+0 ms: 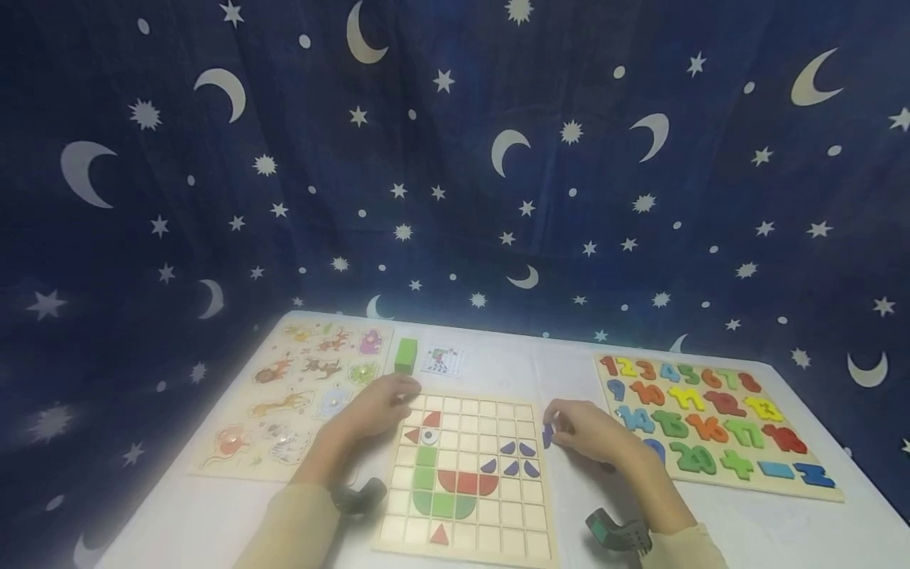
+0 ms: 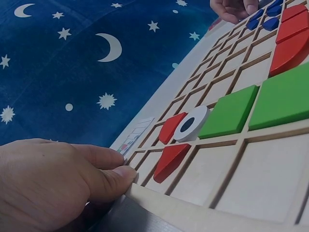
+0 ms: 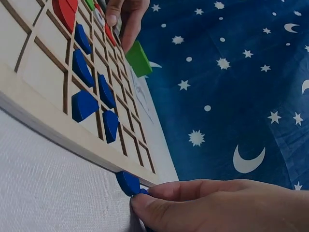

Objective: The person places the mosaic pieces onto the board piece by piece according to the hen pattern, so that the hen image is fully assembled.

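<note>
My right hand (image 1: 593, 433) pinches a small blue wooden piece (image 3: 127, 182) on the white cloth, just beside the gridded wooden board (image 1: 465, 482). My left hand (image 1: 373, 407) rests relaxed, fingertips touching the board's far-left corner.

Two side puzzles flank the action!
Animal puzzle (image 1: 298, 399) far left, number puzzle (image 1: 711, 423) right, starry curtain (image 1: 455, 158) behind.

Playroom-like setup: wooden puzzles (image 1: 714, 423) on table (image 1: 213, 521), starry curtain (image 1: 455, 158) backdrop.
</note>
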Demonstrator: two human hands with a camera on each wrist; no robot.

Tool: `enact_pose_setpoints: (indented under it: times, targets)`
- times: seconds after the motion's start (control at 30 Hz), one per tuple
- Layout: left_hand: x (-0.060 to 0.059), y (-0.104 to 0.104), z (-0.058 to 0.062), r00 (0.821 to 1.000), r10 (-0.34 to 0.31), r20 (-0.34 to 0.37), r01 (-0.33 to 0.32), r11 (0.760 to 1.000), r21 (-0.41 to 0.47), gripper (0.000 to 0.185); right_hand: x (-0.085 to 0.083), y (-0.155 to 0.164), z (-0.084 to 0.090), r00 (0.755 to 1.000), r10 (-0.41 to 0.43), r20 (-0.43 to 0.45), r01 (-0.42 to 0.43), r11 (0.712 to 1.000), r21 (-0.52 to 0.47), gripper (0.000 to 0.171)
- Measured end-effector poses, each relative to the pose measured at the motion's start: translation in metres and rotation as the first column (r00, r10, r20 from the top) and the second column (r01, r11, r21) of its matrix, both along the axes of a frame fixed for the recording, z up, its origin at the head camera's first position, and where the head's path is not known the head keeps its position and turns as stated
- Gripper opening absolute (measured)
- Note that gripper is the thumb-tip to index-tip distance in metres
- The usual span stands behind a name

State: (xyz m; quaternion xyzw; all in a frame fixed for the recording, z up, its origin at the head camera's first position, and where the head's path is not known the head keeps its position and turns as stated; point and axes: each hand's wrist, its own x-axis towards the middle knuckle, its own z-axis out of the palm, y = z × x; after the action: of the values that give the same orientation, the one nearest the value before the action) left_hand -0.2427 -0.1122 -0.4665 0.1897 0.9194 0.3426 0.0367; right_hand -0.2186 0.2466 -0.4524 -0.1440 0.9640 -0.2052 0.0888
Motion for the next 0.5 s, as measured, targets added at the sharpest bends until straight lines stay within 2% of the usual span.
enact_pose_setpoints:
  times: [0.17, 0.3, 0.5]
  targets:
    - [-0.0027, 0.0000, -0.0017, 1.000, -0.014, -0.019, 0.014, 1.000, -0.008, 0.040, 0.0012, -0.0006, 0.0025, 1.000, -0.003, 0.004, 0.003, 1.000, 0.020, 0.021]
    - [-0.0049, 0.0008, -0.0024, 0.999, -0.039, -0.033, 0.039, 0.999, -0.008, 0.041, 0.0011, 0.0007, 0.0035, 0.999, -0.044, 0.015, 0.043, 0.997, 0.056, 0.017]
    - [-0.0030, 0.0003, -0.0016, 1.000, -0.022, -0.015, 0.022, 1.000, -0.017, 0.041, 0.0055, 0.0002, 0.0064, 0.997, -0.071, 0.040, 0.069, 0.997, 0.040, 0.021]
